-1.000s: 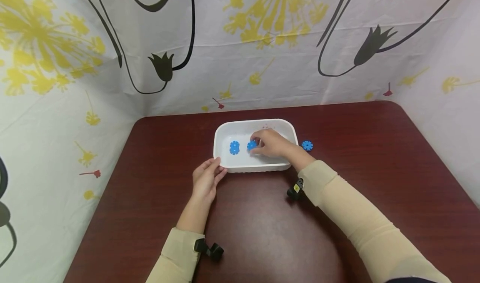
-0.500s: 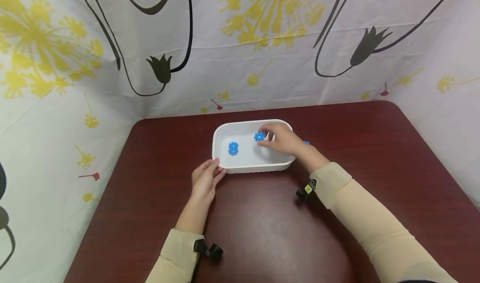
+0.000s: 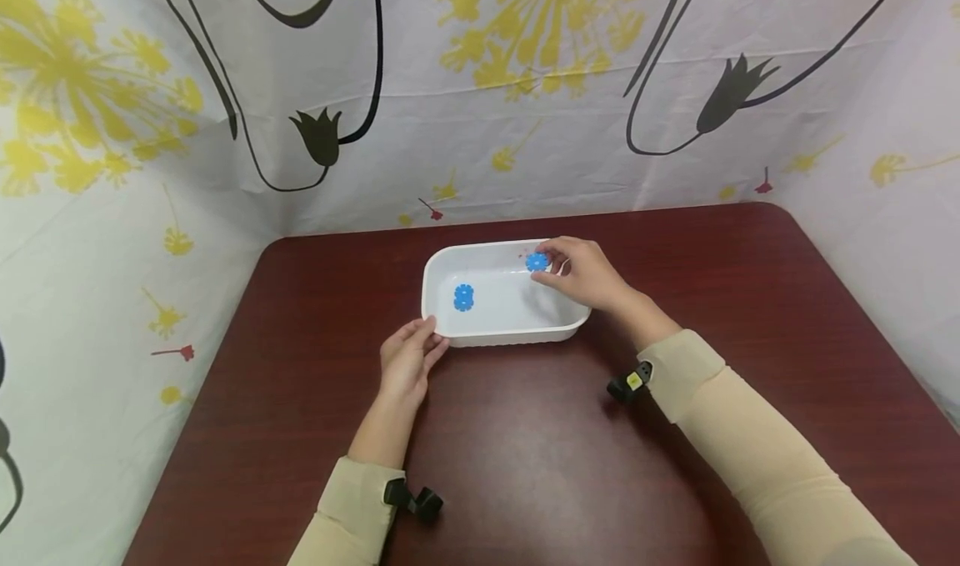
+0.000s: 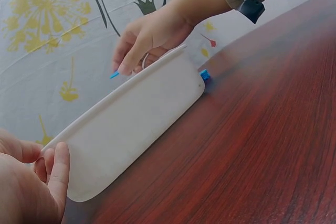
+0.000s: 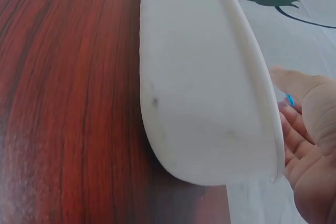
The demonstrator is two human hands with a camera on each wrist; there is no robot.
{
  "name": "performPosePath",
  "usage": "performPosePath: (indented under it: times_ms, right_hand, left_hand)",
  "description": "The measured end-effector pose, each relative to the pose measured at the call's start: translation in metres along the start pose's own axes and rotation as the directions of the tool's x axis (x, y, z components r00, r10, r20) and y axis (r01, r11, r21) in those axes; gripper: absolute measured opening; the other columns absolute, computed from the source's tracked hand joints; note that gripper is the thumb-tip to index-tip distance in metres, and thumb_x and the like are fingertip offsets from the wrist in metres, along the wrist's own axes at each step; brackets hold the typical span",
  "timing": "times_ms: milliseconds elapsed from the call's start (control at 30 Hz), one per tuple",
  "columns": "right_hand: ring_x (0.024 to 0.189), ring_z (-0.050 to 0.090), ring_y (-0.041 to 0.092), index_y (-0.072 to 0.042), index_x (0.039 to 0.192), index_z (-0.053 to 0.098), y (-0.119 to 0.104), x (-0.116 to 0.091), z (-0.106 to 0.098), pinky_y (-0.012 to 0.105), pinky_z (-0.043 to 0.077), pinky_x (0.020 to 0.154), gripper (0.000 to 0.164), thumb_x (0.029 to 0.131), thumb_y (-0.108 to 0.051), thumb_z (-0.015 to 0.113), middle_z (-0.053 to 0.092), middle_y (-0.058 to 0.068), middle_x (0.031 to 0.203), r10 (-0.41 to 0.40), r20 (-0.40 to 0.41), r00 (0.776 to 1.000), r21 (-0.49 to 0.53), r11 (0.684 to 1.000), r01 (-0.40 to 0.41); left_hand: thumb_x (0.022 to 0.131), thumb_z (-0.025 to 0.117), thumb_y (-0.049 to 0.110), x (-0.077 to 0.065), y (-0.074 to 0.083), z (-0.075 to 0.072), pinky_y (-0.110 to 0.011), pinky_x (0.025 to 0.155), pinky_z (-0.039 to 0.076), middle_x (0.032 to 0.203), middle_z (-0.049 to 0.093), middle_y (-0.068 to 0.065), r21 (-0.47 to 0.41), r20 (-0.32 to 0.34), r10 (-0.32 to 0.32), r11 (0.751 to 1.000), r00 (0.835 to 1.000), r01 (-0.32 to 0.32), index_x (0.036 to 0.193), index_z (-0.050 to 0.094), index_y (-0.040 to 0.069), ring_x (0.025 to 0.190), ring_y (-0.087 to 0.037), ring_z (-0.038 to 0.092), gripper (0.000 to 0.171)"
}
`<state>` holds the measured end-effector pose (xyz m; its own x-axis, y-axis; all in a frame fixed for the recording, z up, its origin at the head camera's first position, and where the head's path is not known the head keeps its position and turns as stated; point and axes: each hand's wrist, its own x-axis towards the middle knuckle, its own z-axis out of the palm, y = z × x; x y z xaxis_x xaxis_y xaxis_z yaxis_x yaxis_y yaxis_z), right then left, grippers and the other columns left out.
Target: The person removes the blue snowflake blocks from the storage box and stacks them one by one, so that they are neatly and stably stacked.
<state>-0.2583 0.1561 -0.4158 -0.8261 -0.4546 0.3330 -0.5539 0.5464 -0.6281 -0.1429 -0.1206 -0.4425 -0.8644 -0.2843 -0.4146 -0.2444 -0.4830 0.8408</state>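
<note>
My left hand (image 3: 407,362) grips the near left corner of a white plastic tray (image 3: 502,335), its thumb on the rim. My right hand (image 3: 588,274) pinches a blue notched disc (image 3: 537,262), a flower-shaped building piece, over the tray's far right part. In the left wrist view that disc shows as a thin edge (image 4: 114,74) just above the rim. Two blue discs (image 3: 463,298) lie touching, one behind the other, on the tray's left floor. Another blue piece (image 4: 205,75) sits on the table beside the tray's right end; the right hand and arm hide it in the head view.
The tray stands on a dark red-brown wooden table (image 3: 525,433). White cloth (image 3: 480,166) with yellow and grey flower prints hangs behind the table and at both sides. A small black camera (image 3: 415,501) is strapped at each wrist.
My right hand has lifted the disc from the tray's middle and carried it right and toward the far side. The left hand and the two other discs stay in place.
</note>
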Motion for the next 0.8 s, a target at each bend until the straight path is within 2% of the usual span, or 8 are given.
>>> performPosePath:
  times_ms: [400,800]
  right_hand:
    - [0.075,0.059,0.02,0.003,0.113,0.069,0.009,-0.01,-0.011,0.021,0.049,0.061,0.034,0.084,-0.01,0.083,0.065,0.01,0.085,0.026,-0.07,0.997,0.021,0.999,-0.024]
    - [0.074,0.058,0.02,0.001,0.112,0.069,0.023,-0.021,-0.022,0.017,0.045,0.059,0.034,0.084,-0.011,0.084,0.063,0.009,0.084,0.059,-0.111,0.992,0.005,0.998,-0.059]
  left_hand:
    - [0.097,0.068,0.006,0.0,0.0,-0.001,-0.029,0.078,0.063,0.088,0.059,-0.01,0.002,-0.011,-0.001,1.0,1.0,0.002,0.102,0.059,0.0,0.072,-0.012,0.063,0.012]
    - [0.097,0.068,0.006,0.0,-0.001,0.001,-0.029,0.078,0.063,0.086,0.059,-0.009,0.003,-0.008,-0.002,1.0,1.0,0.002,0.103,0.059,0.0,0.072,-0.012,0.063,0.012]
